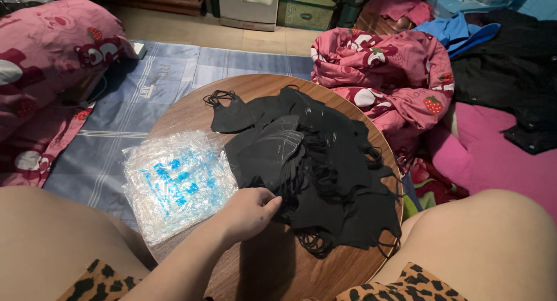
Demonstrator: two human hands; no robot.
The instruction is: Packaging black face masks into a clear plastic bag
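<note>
Left hand [248,211] pinching near edge of black mask pile [313,173], fingers closed on 1 mask. Pile spread across round wooden table [191,112], right of clear bag stack [174,182]. Right hand not visible.

The round table [191,112] carries the mask pile [313,161] at right, the stack of plastic bags [174,182] at left. The left hand [249,211] touches the pile's near edge.

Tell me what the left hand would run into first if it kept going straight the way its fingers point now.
The left hand points right, and its fingertips already reach the near edge of the pile of black face masks on the round wooden table. It would probably push straight into that pile, though depth is hard to judge.
</note>
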